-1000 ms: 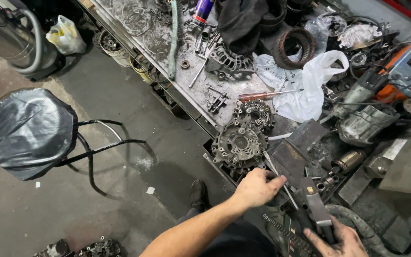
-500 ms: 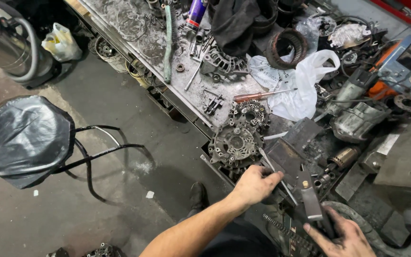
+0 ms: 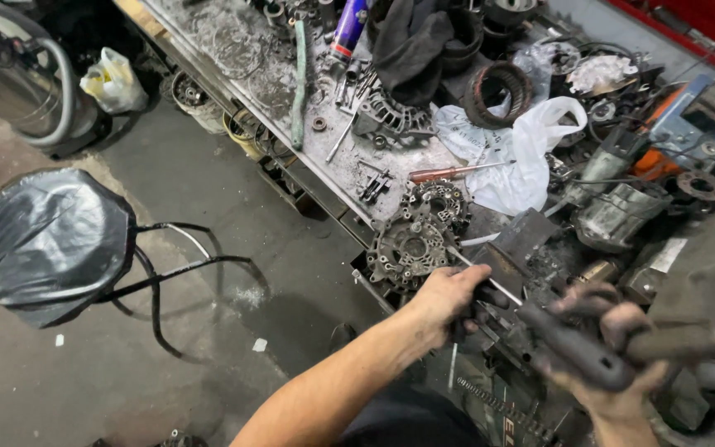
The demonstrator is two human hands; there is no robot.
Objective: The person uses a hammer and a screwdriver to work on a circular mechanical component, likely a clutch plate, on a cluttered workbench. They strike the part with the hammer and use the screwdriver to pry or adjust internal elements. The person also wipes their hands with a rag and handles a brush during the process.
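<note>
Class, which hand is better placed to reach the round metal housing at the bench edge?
Probably left: the left hand, gripping a dark metal part, sits right beside the round housing; the right hand is farther off, closed on a dark handle.

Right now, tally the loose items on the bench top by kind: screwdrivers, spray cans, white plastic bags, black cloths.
Red-handled screwdriver: 1
Purple spray can: 1
White plastic bag: 1
Black cloth: 1
Total: 4
</note>
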